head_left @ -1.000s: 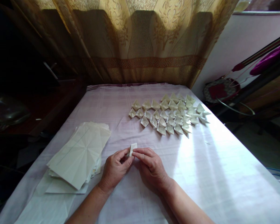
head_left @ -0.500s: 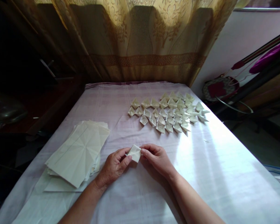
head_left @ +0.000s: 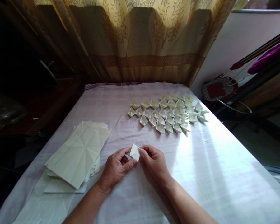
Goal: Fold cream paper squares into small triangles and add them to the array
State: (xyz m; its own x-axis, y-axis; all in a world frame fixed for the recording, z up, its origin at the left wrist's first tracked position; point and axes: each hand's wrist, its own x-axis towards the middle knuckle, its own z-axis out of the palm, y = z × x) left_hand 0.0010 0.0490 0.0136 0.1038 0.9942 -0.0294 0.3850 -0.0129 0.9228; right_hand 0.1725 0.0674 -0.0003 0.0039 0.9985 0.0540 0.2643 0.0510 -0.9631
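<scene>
A small folded piece of white paper (head_left: 135, 152) is held up between my two hands, just above the cloth. My left hand (head_left: 118, 166) grips its left side and lower corner, fingers behind and thumb at the bottom edge. My right hand (head_left: 155, 161) pinches its right corner between thumb and forefinger. Beyond them lie several folded paper boats (head_left: 162, 115), set close together in rows. To the left of my left hand rests a stack of creased paper sheets (head_left: 80, 152).
A pale checked cloth (head_left: 107, 105) covers the table. A gold patterned curtain (head_left: 142, 46) hangs at its far edge. Dark furniture (head_left: 32, 105) stands on the left, and a bag (head_left: 219, 88) sits beyond the right edge. Sunlight falls across the right side.
My left thumb has slid down and right along the folded paper to its lower corner. The paper has turned slightly and both hands have shifted a little.
</scene>
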